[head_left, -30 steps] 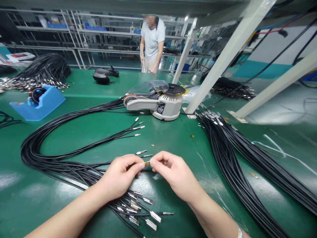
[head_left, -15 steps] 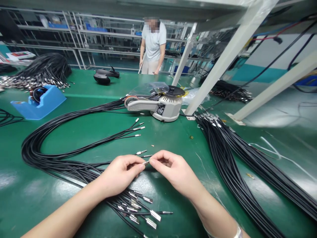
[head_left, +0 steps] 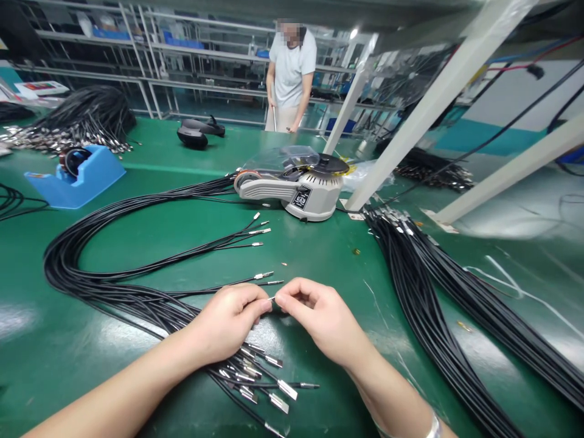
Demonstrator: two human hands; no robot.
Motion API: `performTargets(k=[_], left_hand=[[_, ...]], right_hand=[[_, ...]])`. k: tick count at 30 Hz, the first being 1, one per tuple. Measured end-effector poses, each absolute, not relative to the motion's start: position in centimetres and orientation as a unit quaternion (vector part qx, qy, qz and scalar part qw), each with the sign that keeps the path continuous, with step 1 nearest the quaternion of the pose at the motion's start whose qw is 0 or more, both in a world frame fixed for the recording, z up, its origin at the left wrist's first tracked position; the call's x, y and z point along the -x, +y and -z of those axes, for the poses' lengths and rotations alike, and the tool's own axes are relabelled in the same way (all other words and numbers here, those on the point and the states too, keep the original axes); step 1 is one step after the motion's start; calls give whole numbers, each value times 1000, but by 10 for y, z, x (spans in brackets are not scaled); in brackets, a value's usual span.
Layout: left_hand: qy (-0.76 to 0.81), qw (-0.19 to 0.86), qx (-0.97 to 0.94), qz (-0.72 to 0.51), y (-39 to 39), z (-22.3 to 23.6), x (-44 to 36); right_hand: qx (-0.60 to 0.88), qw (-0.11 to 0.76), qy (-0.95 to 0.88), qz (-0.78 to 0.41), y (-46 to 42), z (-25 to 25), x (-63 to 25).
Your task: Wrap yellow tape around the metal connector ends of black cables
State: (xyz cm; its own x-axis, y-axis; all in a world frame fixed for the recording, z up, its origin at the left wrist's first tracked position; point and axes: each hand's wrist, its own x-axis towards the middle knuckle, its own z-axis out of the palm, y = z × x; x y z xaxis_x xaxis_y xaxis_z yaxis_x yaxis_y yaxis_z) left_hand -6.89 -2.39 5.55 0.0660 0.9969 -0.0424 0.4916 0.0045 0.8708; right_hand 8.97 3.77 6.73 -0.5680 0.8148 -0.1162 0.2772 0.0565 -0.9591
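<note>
Left hand and right hand pinch small metal terminal between fingertips, grip detail hard to see. Black cables lie under left wrist; tape dispenser at 12 o'clock.

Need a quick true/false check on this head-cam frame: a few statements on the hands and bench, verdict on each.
1. The left hand and right hand pinch a small metal piece between their fingertips. True.
2. A grey tape machine stands on the green bench, beyond the hands. True.
3. A blue tape dispenser sits to the right of the grey tape machine. False: it sits to the left.
4. The person across the bench is seated. False: that person is standing beyond the bench.
</note>
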Motion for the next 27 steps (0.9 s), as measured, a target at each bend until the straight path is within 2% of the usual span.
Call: performTargets(k=[10,12,16,19,21,25,27], left_hand=[[633,347,-616,-316,-27,-51,61],[616,343,-642,-302,-29,-56,59],[542,346,-714,-278,-32,-72,68],[590,296,-692,-291,-31,-80,82],[624,250,-687,-276,-28,-79,88],[627,176,-729,-213,-12,-66,77],[634,166,-727,-206,-2,-57,67]], right_hand=[[401,220,-709,-537,35,-66,-88],[387,186,-720,-545,39,-70,-95],[318,63,-774,-544,51,-83,-119],[320,24,-813,-486,60,-85,-131],[358,61,-822,-439,65,-80,-131],[421,196,-806,-366,71,-58,-117],[425,224,-800,-360,72,-48,-108]])
